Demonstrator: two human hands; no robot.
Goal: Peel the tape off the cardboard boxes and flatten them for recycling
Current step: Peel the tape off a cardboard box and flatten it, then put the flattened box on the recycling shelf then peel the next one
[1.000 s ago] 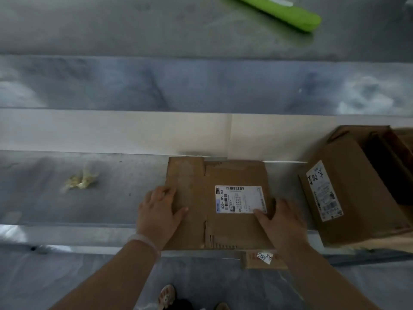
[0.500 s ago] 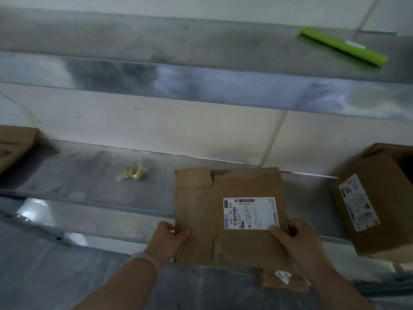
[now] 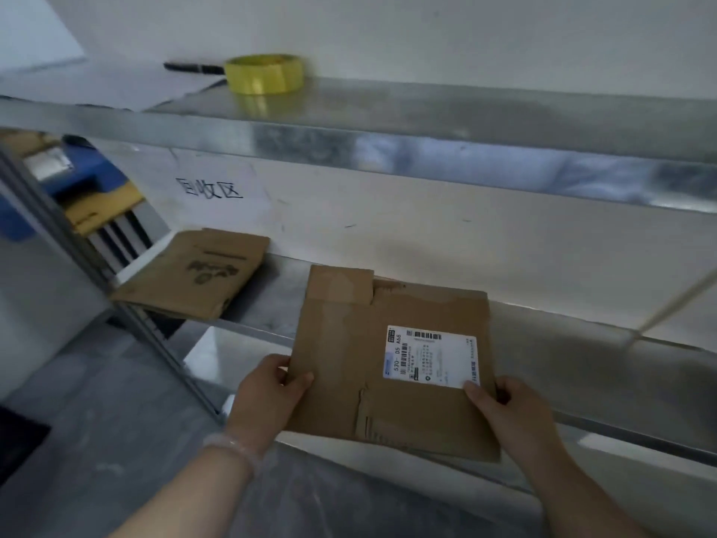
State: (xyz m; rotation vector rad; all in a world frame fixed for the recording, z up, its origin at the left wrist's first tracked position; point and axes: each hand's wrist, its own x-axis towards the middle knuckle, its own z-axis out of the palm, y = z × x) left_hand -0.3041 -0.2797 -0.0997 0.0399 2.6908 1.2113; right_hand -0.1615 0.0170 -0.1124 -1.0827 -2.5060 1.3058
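A flattened brown cardboard box (image 3: pixel 349 355) with a white shipping label (image 3: pixel 430 357) hangs in the air above the front edge of the lower metal shelf (image 3: pixel 582 343). My left hand (image 3: pixel 267 394) grips its left edge, thumb on top. My right hand (image 3: pixel 512 409) grips its right edge, thumb at the label's corner. A second flattened cardboard box (image 3: pixel 194 273) with a dark print lies on the same shelf to the left.
A yellow tape roll (image 3: pixel 264 73) and a dark pen-like tool (image 3: pixel 190 67) sit on the upper shelf (image 3: pixel 426 122). Black characters (image 3: pixel 209 188) are written on the back wall. A blue and yellow thing (image 3: pixel 85 184) stands behind the left upright. Grey floor lies below.
Both hands lifted the flattened box off the shelf and carried it left. My view swung left and up; the open box and the green object left the view, and the other flat box appeared.
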